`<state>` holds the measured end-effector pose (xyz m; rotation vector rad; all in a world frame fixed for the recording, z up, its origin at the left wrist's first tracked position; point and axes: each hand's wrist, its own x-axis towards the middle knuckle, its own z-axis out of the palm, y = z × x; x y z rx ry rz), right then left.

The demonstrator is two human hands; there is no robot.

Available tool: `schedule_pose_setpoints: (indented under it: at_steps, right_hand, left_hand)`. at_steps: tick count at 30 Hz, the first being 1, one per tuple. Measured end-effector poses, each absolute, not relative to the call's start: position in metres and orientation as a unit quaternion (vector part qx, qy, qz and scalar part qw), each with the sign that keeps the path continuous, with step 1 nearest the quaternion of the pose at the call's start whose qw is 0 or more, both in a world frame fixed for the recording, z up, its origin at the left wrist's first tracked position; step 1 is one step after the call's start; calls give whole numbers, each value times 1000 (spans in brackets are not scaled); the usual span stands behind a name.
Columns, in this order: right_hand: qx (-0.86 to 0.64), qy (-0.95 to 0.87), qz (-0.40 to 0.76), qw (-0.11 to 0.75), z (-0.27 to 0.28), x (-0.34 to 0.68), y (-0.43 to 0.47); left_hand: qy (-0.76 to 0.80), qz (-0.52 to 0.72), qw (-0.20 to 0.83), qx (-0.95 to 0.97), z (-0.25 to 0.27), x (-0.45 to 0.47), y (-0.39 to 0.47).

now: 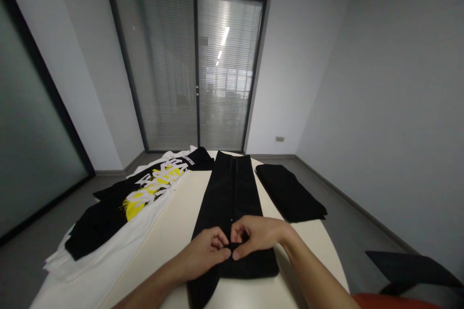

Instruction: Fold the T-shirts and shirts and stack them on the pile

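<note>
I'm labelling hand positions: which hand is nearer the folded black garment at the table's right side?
Right: the right hand is left of the folded black garment and closer to the camera; the left hand is farther left.

The left forearm (159, 282) comes in bare from seven o'clock and slants toward two, ending in a left hand (208, 251) with its fingers curled and its thumb stretched toward three o'clock. From five o'clock the bare right forearm (313, 270) angles up toward eleven, bending at the wrist (287, 234) so the right hand (259, 234) points to nine. Both hands pinch between thumb and curled fingers, their thumb tips near each other.
</note>
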<state>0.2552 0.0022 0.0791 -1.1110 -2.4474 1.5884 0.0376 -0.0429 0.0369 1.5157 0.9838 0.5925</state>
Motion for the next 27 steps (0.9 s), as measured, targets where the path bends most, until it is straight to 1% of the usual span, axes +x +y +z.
schedule_pose_setpoints:
  at_steps: [2,6,11,15,18,21,23,25,27]
  right_hand:
    - [-344,-776,528,18,73,256,6]
    - [-353,-763,540,40,68,256,9]
    - [-349,-771,530,53,62,251,10]
    - [-344,-760,548,63,57,252,15]
    - [-351,-748,558,75,54,255,18]
    - [-343,-746,564,84,52,256,20]
    - [-328,-745,573,91,53,255,19]
    - [-311,-743,585,99,54,254,18]
    - [-300,-737,596,111,55,254,19]
  left_hand:
    - [434,271,582,632,33,38,-41]
    - [452,279,546,648,27,36,-36]
    - [441,278,551,651,27,35,-34]
    - [438,259,550,662,34,30,-33]
    - [388,239,600,657,40,23,-33]
    - [297,205,685,633,45,15,-36]
    - [240,184,718,626,48,11,-37]
    - [206,170,721,639,49,6,-37]
    - [206,153,699,668,50,0,-36]
